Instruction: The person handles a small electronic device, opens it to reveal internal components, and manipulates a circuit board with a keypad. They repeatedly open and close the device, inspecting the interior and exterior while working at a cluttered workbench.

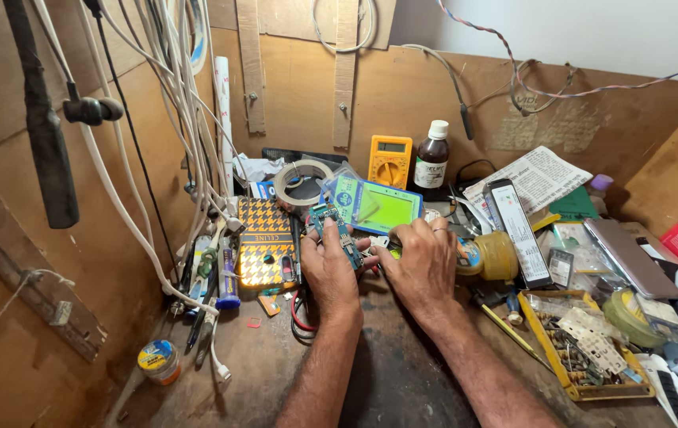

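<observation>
Left hand (329, 265) grips a small blue circuit board (337, 230) at frame centre.
Right hand (420, 261) is curled beside it, contents hidden; inspection is judged underway, steadiness needed.

A yellow multimeter (390, 161) with a grey screen leans on the back wall beside a white-labelled brown bottle (432, 155)

Circuit board (337, 230) gripped in left hand (329, 269), right hand (422, 265) just beside it, phone case (266, 242) to the left, multimeter (390, 161) and bottle (432, 155) behind, parts tray (549, 345) well right.
</observation>
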